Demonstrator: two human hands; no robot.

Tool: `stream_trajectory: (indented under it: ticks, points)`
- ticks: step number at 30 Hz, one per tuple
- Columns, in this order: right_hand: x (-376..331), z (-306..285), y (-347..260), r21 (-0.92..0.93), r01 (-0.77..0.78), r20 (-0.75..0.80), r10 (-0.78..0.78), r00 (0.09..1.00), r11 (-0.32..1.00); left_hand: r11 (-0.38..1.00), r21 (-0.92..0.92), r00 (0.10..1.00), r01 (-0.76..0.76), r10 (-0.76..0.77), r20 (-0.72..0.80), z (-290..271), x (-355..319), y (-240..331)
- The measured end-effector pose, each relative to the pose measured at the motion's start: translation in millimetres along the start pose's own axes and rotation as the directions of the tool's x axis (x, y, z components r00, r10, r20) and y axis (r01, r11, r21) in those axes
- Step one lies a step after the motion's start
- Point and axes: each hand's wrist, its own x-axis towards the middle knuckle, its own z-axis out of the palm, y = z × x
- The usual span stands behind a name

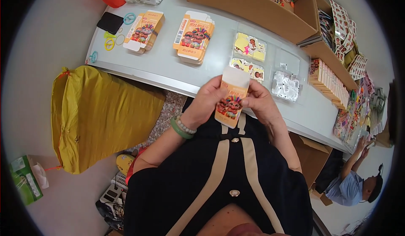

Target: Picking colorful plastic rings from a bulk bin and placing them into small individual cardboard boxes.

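Left hand (207, 101) and right hand (262, 102) both clamped on box (230, 107), held tilted between body and desk (164, 63). Flap (236, 76) stands open at far end, so this box looks unfinished; contents, if any, cannot be told. Remaining, judging by look: left stack (144, 32) and middle stack (195, 37), both seemingly flattened boxes. Apparently done: row (327, 84) of boxes at right. Cards (249, 46) and packets (285, 86) lie between, supply not used up.
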Motion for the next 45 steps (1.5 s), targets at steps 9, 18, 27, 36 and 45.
stream_trajectory:
  ticks: [9, 18, 27, 36, 45]
  points:
    - [-2.2, 10.4, 20.2, -0.215, 0.042, -0.152, -0.076, 0.985, 0.976, 0.988, 0.156, 0.999, 0.022, -0.017, -0.037, -4.0, -4.6, 0.7]
    - [-12.2, 9.9, 25.6, -0.213, 0.099, -0.120, -0.127, 0.985, 0.972, 0.974, 0.218, 0.983, -0.065, 0.101, -0.157, -0.6, -13.9, 4.5]
    - [-10.1, -17.2, 19.5, -0.322, -0.002, -0.004, 0.001, 1.000, 0.947, 0.909, 0.403, 0.991, -0.104, 0.130, -0.037, -7.3, -22.7, -1.1]
    - [-12.0, 1.4, 8.4, -0.057, 0.076, -0.110, -0.082, 0.991, 0.995, 0.882, 0.471, 0.998, -0.002, -0.029, 0.057, -11.3, -11.3, 4.0]
    - [-8.9, -4.4, -1.3, -0.742, 0.379, 0.179, -0.380, 0.907, 0.554, 0.952, 0.288, 0.995, -0.100, 0.093, 0.038, -12.7, -11.6, -8.6]
